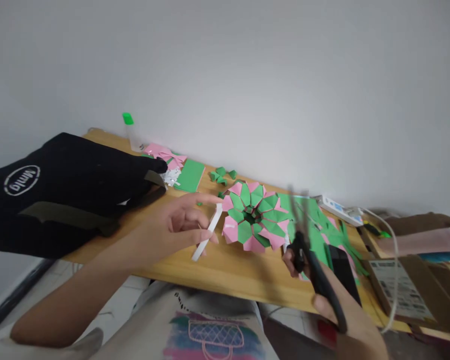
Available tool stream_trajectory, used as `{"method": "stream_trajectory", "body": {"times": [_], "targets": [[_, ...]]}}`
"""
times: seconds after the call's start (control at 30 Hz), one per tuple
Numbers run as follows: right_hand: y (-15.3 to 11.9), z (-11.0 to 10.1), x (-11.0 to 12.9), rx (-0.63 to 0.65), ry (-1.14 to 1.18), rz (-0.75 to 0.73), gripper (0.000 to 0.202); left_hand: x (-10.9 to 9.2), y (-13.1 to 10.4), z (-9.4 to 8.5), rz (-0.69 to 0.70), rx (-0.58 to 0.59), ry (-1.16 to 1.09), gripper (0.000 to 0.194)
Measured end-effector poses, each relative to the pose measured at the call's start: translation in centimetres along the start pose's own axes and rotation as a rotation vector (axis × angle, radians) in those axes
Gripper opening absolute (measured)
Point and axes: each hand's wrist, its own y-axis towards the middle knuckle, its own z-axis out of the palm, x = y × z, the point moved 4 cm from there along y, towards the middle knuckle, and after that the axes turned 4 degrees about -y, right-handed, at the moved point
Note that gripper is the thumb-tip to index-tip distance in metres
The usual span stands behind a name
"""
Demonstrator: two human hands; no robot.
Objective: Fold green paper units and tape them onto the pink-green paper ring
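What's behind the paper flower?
Small green pieces sit behind the paper flower to its left, with the wall beyond. Whatever it covers on the table can't be seen.

paper ring [266, 225]: 1 | white strip [215, 219]: 1 | scissors [303, 243]: 1 | tote bag [78, 182]: 1 | smartphone [344, 274]: 1 | power strip [339, 209]: 1 | green-capped bottle [128, 120]: 1

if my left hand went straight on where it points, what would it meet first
Probably the pink edge of the paper flower: the left hand, holding a white strip, points that way, though depth is unclear.
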Motion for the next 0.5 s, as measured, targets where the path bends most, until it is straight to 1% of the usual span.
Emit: {"method": "stream_trajectory", "body": {"times": [0.03,0.1,0.17,0.23,0.37,0.5], "targets": [[-0.1,-0.3,0.4,0.074,-0.089,0.009,0.066,-0.2,-0.1,0.1,-0.002,0.010,0.032,0.042],[-0.2,-0.8,1.3,0.195,-0.206,-0.001,0.066,-0.6,-0.2,0.5,-0.013,0.018,0.127,0.043],[0.2,-1.2,2.3,0.267,-0.268,-0.035,0.064,-1.0,-0.2,0.8,-0.013,0.011,0.221,0.043],[0.9,-1.1,3.3,0.339,-0.278,-0.074,0.054,-1.4,-0.1,1.2,-0.011,0.007,0.273,0.042],[2.0,-0.6,4.4,0.398,-0.263,-0.109,0.039,-1.6,-0.1,2.0,-0.032,0.043,0.267,0.042],[1.9,-0.5,3.8,0.440,-0.268,-0.048,0.031,-1.6,0.0,2.2,-0.015,0.071,0.268,0.041]]}}
